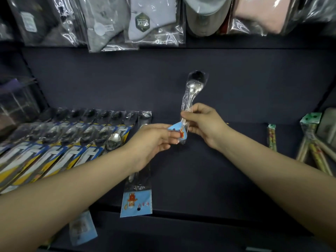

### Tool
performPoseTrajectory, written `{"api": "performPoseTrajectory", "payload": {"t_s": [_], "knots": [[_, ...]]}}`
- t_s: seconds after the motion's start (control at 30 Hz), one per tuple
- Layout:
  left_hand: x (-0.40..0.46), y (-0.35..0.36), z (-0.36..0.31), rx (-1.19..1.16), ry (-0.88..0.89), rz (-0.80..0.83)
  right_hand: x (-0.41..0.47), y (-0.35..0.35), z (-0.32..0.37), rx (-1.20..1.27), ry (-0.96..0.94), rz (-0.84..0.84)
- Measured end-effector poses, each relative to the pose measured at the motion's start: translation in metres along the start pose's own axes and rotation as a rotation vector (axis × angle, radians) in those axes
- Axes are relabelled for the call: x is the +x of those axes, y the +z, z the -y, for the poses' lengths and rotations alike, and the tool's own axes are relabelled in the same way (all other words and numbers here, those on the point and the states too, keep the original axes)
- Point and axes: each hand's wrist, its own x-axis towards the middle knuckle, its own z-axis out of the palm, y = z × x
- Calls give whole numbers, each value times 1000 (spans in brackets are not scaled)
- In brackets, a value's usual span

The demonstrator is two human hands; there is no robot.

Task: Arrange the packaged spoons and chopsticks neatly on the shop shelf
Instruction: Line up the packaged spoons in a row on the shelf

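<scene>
A metal spoon in a clear sleeve (194, 88) with a blue cartoon card is held above the dark shelf (218, 170), bowl pointing away. My right hand (203, 124) pinches the sleeve at the handle. My left hand (152, 140) pinches the blue card end. A second spoon pack with the same blue card (137, 199) lies flat on the shelf, partly under my left wrist. A row of several spoon packs with blue-yellow cards (60, 142) lies side by side on the left. Packaged chopsticks (272, 137) and a loose bundle of them (312, 148) lie at the right.
Bagged socks (145, 22) and other clothing hang above the shelf's back wall. Another blue-card pack (82, 228) sits on a lower level under my left forearm. A clear box (16, 102) stands at the far left.
</scene>
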Motion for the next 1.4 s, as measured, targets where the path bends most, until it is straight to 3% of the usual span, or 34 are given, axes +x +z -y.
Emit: {"api": "performPoseTrajectory", "payload": {"t_s": [0.13,0.3,0.5,0.67,0.8,1.0,1.23,1.3,1.4], "knots": [[12,-1,3,293,132,-114,-5,14,1,-47,-44,-1],[18,-4,7,391,206,-156,-9,30,0,-62,20,-25],[12,-10,3,249,207,-62,-8,31,2,63,79,-31],[10,-25,-4,130,90,24,-8,31,9,154,154,5],[9,-29,-1,54,34,71,-9,38,4,36,203,-19],[12,-36,2,131,15,62,-1,40,3,-338,156,-47],[21,-42,6,184,4,0,7,42,-7,-192,293,173],[24,-47,6,428,169,-45,12,43,-9,-210,279,159],[32,-68,0,1137,507,-9,20,45,-13,-345,265,57]]}}
